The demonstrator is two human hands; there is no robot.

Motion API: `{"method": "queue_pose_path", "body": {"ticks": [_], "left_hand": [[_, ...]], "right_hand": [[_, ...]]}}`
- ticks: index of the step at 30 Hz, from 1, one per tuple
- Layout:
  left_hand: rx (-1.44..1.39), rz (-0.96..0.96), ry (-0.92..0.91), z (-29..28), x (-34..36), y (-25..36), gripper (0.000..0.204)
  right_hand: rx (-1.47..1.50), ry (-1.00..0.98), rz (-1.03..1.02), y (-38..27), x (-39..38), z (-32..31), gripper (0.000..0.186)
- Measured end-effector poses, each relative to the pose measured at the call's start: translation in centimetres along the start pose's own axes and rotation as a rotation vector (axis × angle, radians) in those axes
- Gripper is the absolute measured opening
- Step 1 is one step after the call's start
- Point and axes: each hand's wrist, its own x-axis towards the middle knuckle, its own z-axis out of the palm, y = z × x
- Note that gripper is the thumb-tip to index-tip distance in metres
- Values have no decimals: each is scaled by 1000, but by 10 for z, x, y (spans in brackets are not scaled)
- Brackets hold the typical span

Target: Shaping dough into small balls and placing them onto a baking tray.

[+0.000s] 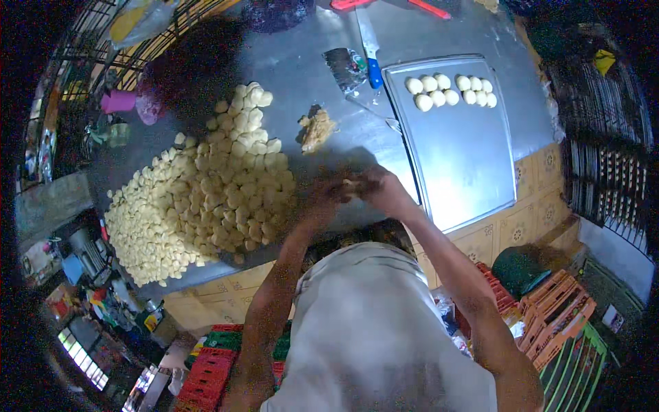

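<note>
A small dough piece [351,184] was pressed between the left hand [328,193] and right hand [379,190], apparently being rolled round. Placement on the tray [467,165], beyond the right hand, seemed next, beside the balls [447,90] there.

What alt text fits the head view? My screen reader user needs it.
Both hands, left hand and right hand, meet around a small dough piece over a metal table, between a dough pile and a tray holding shaped balls.
</note>
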Motion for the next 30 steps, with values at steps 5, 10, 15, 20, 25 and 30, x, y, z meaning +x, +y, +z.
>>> {"method": "queue_pose_path", "body": {"ticks": [5, 10, 15, 20, 25, 30], "left_hand": [[49, -4, -19, 4, -6, -4, 24], [104, 9, -43, -6, -14, -12, 24], [339, 48, -150, -9, -10, -7, 24], [559, 299, -5, 8, -7, -26, 55], [854, 574, 180, 42, -53, -58, 72], [157, 156, 105, 5, -37, -55, 64]], "right_hand": [[-24, 107, -218, 28, 0, 6, 26], [-268, -84, -127, 8, -23, 14, 22], [-103, 124, 71, 28, -34, 27, 19], [-86, 213, 22, 7, -47, 45, 16], [22, 73, 238, 33, -50, 34, 14], [440, 217, -45, 35, -37, 45, 15]]}}
